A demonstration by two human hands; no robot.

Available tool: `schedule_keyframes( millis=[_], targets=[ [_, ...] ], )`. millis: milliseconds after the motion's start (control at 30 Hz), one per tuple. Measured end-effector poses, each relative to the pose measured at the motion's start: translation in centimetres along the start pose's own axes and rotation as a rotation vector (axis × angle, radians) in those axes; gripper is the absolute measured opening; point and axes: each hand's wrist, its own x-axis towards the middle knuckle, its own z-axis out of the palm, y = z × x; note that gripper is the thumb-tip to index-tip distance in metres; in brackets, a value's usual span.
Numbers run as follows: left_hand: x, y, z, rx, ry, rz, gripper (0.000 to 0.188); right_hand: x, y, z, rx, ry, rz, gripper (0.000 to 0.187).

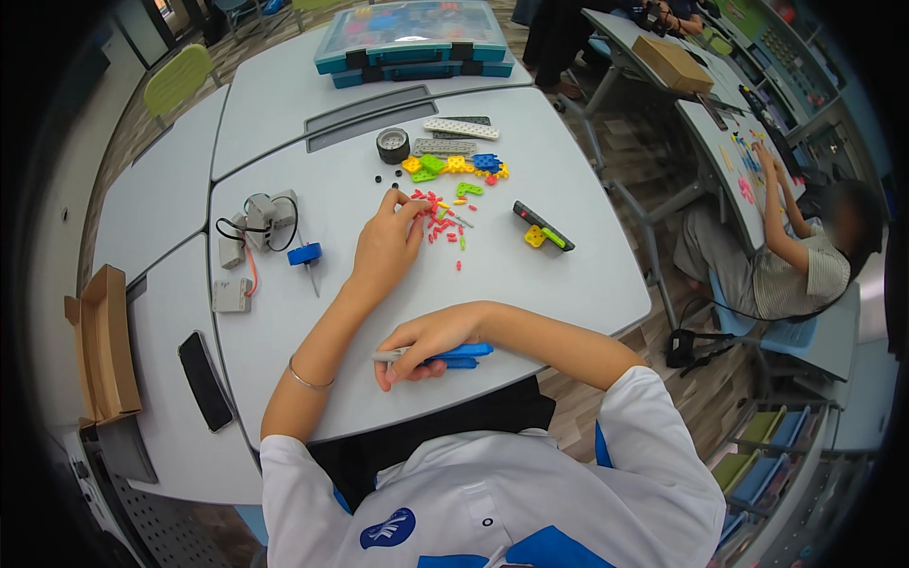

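At the edge of a loose pile of small red connector pegs (443, 228), my left hand (390, 237) has its thumb and fingertips drawn together. Whether a peg is between them is too small to tell. My right hand (426, 343), close to the table's front edge, is wrapped round a blue and grey building-block assembly (462, 356). Its grey end sticks out by the thumb, and its blue beams point right. Beyond the pegs lie yellow blocks (457, 164), a blue block (486, 162) and a green angled piece (469, 189).
A black wheel (393, 145) and grey and white beams (462, 128) lie farther back. Wired grey motor blocks (258, 222) sit left; a dark bar with green and yellow parts (543, 227) lies right. Stacked teal cases (412, 47) stand behind. A phone (205, 381) lies left; another person (795, 256) works at right.
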Motion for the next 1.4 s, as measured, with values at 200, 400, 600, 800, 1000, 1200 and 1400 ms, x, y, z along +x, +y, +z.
schedule_keyframes(
  millis=[200, 400, 600, 800, 1000, 1200, 1400],
  targets=[
    [0.7, 0.3, 0.2, -0.070, 0.054, -0.024, 0.012, 0.0, -0.2, 0.0, 0.009, -0.002, 0.012, 0.024],
    [2.6, 0.6, 1.1, 0.044, -0.060, -0.066, 0.018, 0.0, -0.2, -0.2, 0.023, -0.017, 0.017, 0.026],
    [3.3, 0.8, -0.1, -0.151, -0.125, -0.224, 0.020, -0.3, -0.5, 0.0, -0.040, 0.025, -0.027, 0.027],
    [4.3, -0.1, -2.0, -0.706, -0.199, -0.433, 0.018, -2.0, -2.3, 0.0, -0.081, 0.060, -0.083, 0.027],
    [4.1, 0.3, -4.3, -0.870, -0.212, -0.409, 0.018, -5.6, -4.7, -0.5, -0.281, 0.673, -0.289, 0.025],
    [4.5, 2.3, -6.1, -0.705, -0.112, -0.240, 0.021, -7.5, -4.4, -2.7, -0.627, 1.261, -0.454, 0.024],
    [4.3, 2.4, -6.4, -0.646, -0.047, -0.141, 0.019, -7.2, -4.7, -2.5, -0.620, 1.253, -0.367, 0.023]
  ],
)
